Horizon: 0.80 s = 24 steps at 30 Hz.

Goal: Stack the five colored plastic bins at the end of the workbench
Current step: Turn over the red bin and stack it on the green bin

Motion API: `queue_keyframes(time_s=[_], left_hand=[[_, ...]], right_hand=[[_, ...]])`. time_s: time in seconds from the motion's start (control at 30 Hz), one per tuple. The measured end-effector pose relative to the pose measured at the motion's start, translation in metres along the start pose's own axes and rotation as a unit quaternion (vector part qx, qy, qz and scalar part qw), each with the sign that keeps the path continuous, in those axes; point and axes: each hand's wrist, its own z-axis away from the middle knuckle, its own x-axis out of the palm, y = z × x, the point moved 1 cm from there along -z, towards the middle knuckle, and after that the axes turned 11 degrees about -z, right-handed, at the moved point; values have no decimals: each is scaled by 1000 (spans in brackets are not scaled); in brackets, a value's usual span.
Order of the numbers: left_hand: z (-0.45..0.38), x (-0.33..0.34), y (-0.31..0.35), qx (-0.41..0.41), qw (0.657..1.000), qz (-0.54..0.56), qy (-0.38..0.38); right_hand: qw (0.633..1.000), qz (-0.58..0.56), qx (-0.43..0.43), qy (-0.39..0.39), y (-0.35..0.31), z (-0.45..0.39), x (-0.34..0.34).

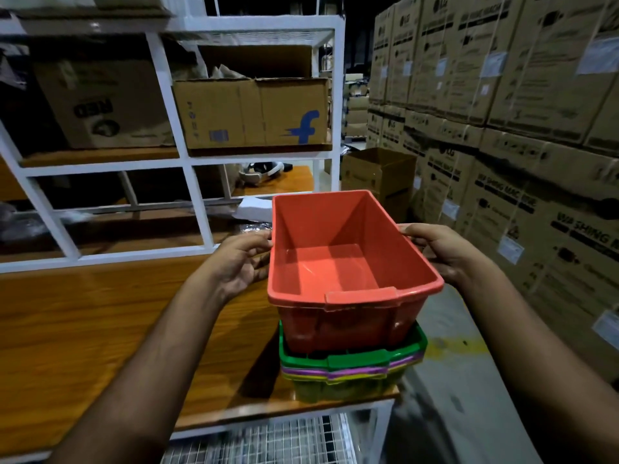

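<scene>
a white shelf frame [197,202] stands at the back left of the wooden counter [100,329]. the left hand [241,262] has its fingers [259,241] pressed on the left rim of the red bin [338,262]. the bin sits partly lowered into the green bin [355,360] atop the nested stack at the counter's right end. the right hand [442,252] grips the right rim, beside stacked cardboard boxes [519,128].
</scene>
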Motion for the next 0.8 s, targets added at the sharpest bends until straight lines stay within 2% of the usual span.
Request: queue_keyframes(time_s=[0.13,0.4,0.53,0.8], left_hand=[[0,0,-13,-26,1000,3,8],[-5,-3,-60,-76,992,-81,54],[-5,-4,-70,-77,987,-133,55],[-3,-1,-77,-71,982,-156,84]], right_hand=[[1000,18,8,14,13,3,-3],[985,154,2,75,46,-1,-19],[968,231,-6,97,56,-1,-25],[951,276,-47,129,62,5,-24]])
